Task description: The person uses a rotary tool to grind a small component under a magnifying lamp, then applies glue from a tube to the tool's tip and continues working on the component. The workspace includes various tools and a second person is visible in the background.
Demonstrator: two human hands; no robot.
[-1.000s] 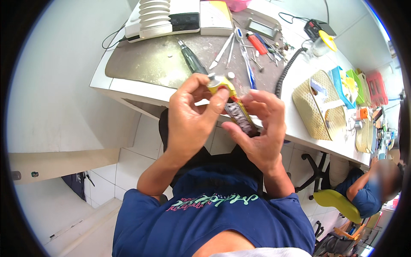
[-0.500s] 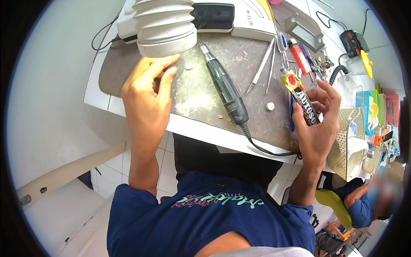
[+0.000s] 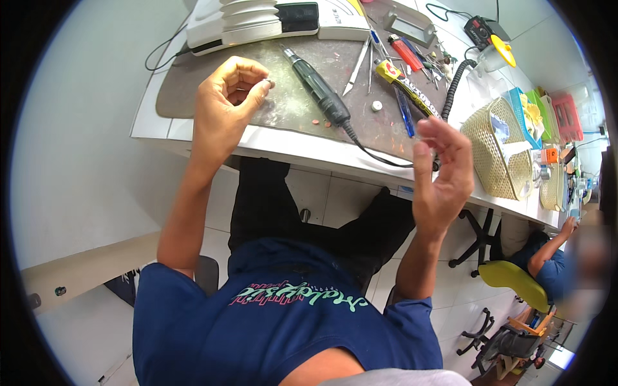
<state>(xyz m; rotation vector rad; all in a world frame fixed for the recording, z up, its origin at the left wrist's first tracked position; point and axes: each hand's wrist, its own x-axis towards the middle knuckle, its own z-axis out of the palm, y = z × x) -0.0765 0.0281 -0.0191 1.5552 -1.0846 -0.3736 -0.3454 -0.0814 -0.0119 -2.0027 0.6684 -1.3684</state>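
Note:
My left hand [image 3: 230, 106] is over the left part of the grey work mat [image 3: 187, 90]. Its thumb and forefinger pinch a small piece [image 3: 271, 82], mostly covered by the fingertips. My right hand [image 3: 444, 170], slightly blurred, hovers at the bench's front edge with fingers apart and nothing in it. Just beyond it a yellow and black glue tube [image 3: 408, 90] lies on the mat, beside a blue pen-like tool [image 3: 404, 112]. A small white cap [image 3: 376, 106] rests left of the tube. Between my hands lies a dark rotary handpiece [image 3: 318, 89], its cord running over the front edge.
A white corrugated hose [image 3: 250, 19] hangs at the back by a white box [image 3: 344, 22]. Thin metal tools, a red lighter [image 3: 405, 53] and a grey holder [image 3: 409, 27] lie back right. A woven basket [image 3: 499, 151] stands right; farther off sits another person [image 3: 544, 260].
My right hand has come away from the glue tube and drawn back toward me. My left thumb and forefinger have closed where the small pale piece lay. The view has shifted.

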